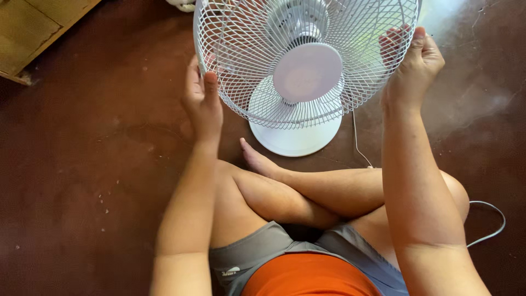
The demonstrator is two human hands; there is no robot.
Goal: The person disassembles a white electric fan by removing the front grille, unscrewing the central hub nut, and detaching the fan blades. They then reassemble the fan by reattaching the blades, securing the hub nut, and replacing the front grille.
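Two hands: both are on the white wire guard (263, 66) of a small fan, one at each side of its rim.
Left hand (201, 101): it is closed on the guard's left edge, thumb up along the front wires, fingers wrapped behind where you cannot see them.
Right hand (413, 66): it is closed on the guard's right edge, thumb on the outer rim, fingertips (392, 44) showing through the mesh from behind.
Fan position: it stands on the dark red floor (93, 153) just beyond your crossed legs (307, 192), its round white base (296, 137) close to your foot; the guard faces up toward you, tilted.
Centre disc (307, 72): a plain round cap sits in the middle of the guard, with the hub and blades dimly visible behind the wires.
Cord (487, 219): a grey cable curls by your right knee; a thin white lead runs down from the fan beside the base.
Doing it well: keep the two grips level and opposite, so the guard does not twist; press or pull evenly, not one side first.
Caution: keep fingertips out of the mesh openings near the blades; whether the plug is out cannot be seen.
Nearby: a wooden board (33, 27) lies at the far left corner.
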